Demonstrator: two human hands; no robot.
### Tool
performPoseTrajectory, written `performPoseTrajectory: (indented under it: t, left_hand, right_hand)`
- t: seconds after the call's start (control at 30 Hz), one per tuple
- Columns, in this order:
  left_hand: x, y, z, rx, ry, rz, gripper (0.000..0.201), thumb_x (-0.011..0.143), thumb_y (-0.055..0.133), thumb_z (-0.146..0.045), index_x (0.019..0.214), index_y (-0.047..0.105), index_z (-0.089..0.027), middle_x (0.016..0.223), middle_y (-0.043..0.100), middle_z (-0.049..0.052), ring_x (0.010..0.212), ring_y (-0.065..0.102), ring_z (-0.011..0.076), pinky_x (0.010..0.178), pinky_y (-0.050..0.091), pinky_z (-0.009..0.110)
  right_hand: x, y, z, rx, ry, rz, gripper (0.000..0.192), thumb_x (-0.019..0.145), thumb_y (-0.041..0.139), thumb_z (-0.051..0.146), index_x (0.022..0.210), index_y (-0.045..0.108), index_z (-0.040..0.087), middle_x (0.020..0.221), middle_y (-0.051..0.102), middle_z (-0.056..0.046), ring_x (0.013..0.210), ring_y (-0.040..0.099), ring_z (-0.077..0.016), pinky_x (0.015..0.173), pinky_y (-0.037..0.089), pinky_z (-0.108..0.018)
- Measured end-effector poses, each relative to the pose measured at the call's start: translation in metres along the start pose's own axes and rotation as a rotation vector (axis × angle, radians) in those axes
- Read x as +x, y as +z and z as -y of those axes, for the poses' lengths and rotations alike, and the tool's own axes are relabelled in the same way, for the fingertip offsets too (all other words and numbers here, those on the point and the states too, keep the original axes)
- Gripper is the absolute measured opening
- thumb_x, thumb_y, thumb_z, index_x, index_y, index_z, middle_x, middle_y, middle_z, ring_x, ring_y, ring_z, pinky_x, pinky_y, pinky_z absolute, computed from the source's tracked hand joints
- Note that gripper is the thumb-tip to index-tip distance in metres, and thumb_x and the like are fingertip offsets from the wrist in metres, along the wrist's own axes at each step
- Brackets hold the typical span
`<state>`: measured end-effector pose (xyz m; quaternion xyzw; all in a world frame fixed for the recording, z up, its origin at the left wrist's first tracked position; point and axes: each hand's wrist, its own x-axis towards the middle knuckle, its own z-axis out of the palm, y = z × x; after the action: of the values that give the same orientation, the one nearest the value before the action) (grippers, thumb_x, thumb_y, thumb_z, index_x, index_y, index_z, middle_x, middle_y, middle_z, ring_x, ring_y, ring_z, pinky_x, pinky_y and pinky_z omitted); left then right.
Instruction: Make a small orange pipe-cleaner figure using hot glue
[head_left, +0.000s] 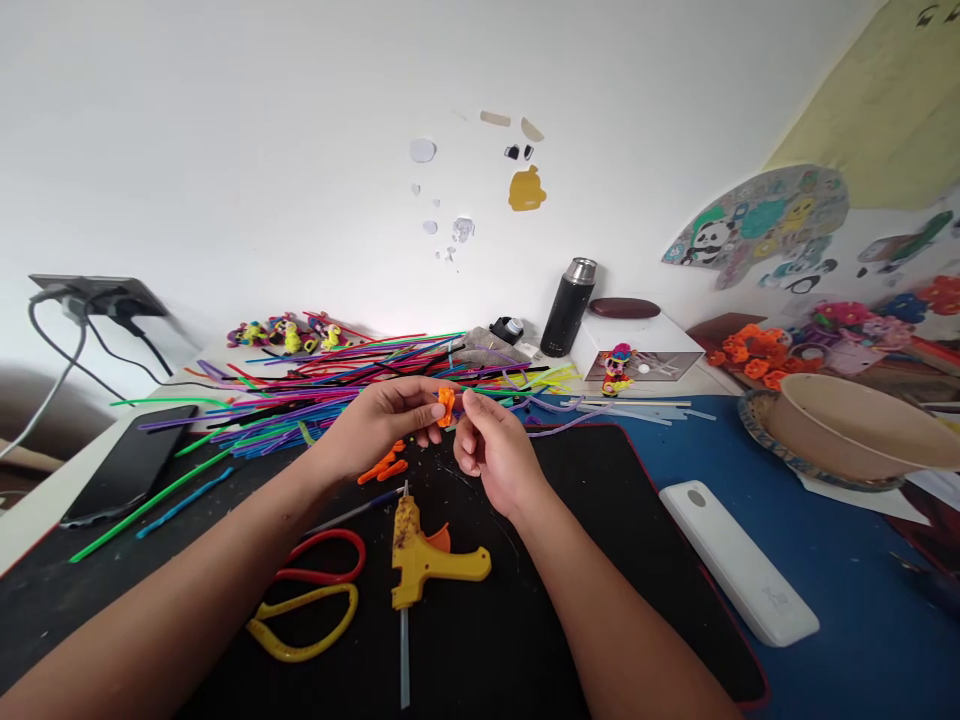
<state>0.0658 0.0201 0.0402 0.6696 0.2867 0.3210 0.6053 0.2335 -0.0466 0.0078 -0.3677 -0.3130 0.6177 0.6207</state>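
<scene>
**Both hands pinch a small orange piece above the glue gun**

Nowhere on the desk can any writing be read: the white power bank point(739, 562), lying well to the right of the yellow glue gun point(424, 560), bears a faint mark near its lower end that is too small to make out, and the black flask point(568, 306) far behind the glue gun shows no label. The stickers on the wall are shapes only.

As for containers, a tan bowl point(862, 425) sits on a patterned plate point(757, 425) far right of the glue gun; its inside is hidden from this angle. A white box point(637, 345) stands beside the flask with a dark oval case point(624, 308) on top and a small colourful figure point(617, 368) in front of it.

The left hand point(379, 425) and right hand point(495, 455) meet just above and behind the glue gun, forearms reaching in from the lower corners. Thumb and fingertips of each are pressed together on a small orange folded piece point(446, 405), held between the two hands, clear of the black mat point(525, 600). The other fingers of each hand are curled in.

Orange scraps point(384, 466) lie on the mat under the left hand, just behind the glue gun's nozzle. Scissors with red and yellow handles point(311, 600) lie just left of the glue gun. A heap of coloured straws point(337, 385) spreads behind the hands, and a dark phone point(131, 465) lies far left.
</scene>
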Motion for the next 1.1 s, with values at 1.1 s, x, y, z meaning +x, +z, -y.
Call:
performPoseTrajectory:
  t: [1.1]
  left_hand:
    - [0.0007,0.0007,-0.0006,-0.028,-0.068,0.031,0.042,0.075,0.095,-0.045,0.100,0.080,-0.016,0.079,0.075,0.004,0.069,0.068,0.0168,0.065,0.052,0.028]
  right_hand:
    - [0.0005,-0.0008,-0.0050,-0.055,0.002,-0.020,0.047,0.076,0.088,0.058,0.083,0.059,0.021,0.050,0.046,0.012,0.037,0.040,-0.0065,0.037,0.019,-0.019]
